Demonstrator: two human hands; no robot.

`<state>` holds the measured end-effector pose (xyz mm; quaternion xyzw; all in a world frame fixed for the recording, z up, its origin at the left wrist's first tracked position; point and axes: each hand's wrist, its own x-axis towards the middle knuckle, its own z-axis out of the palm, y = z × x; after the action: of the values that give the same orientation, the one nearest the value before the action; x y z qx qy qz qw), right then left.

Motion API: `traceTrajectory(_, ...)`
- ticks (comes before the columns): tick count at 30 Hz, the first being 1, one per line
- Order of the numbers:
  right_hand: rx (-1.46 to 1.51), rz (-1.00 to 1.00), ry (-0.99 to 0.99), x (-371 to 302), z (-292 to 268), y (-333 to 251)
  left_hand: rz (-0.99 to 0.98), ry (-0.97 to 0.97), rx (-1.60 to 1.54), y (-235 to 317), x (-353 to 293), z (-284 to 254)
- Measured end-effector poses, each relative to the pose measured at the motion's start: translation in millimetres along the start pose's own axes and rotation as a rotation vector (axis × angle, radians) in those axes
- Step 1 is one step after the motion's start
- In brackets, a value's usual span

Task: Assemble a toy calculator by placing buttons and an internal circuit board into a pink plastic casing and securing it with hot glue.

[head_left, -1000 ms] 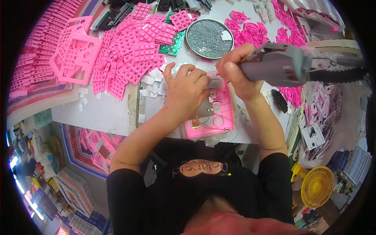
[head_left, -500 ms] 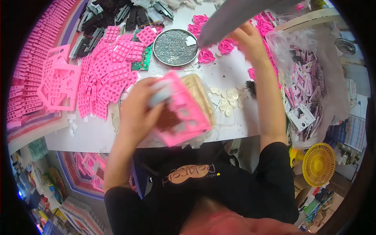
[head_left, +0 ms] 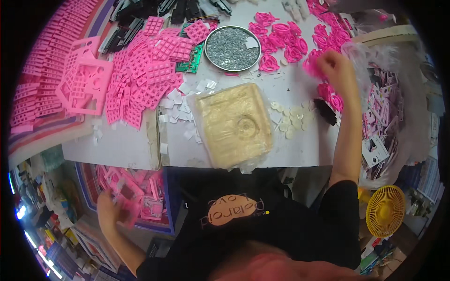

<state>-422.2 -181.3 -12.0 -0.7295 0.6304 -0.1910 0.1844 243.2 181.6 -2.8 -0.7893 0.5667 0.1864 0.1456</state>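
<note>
Head view shows me a round metal tray point(head_left: 212, 38) of grey bits. Left hand point(head_left: 111, 209) clasps a pink frame point(head_left: 127, 206) over the pink-filled crate point(head_left: 169, 206); right hand point(head_left: 333, 65) touches pink rings point(head_left: 323, 90), grip unclear.

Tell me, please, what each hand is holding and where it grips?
The left hand grips a pink plastic piece at its edge, blurred. The right hand touches pink rings; a hold cannot be told.

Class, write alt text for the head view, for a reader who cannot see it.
Seen from above, a person's right hand reaches among pink rings on a white table, while the left hand holds a pink piece over a bin below the table edge. A beige pad lies centre.
</note>
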Motion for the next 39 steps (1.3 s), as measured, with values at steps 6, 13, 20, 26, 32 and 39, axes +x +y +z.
traceTrajectory(6, 0.11, -0.578, -0.106, -99, 80, -116, 0.901, 0.264, -0.509, 250, 53, -7)
traceTrajectory(13, -0.13, -0.594, 0.055, -110, 122, -116, 1.192, 0.28, -0.286, 351, 85, 22)
traceTrajectory(20, -0.182, -0.584, -0.119, -99, 113, -125, 1.238, 0.292, -0.118, 340, 82, 28)
traceTrajectory(26, -0.165, -0.539, -0.193, -98, 114, -133, 1.128, 0.102, -0.767, 296, 134, -24)
traceTrajectory(32, -0.146, -0.503, -0.226, -99, 109, -130, -0.062, 1.057, -0.091, 123, 231, -125)
traceTrajectory(39, -0.087, -0.482, -0.296, -96, 107, -134, -0.033, 0.58, -0.427, 44, 223, -142)
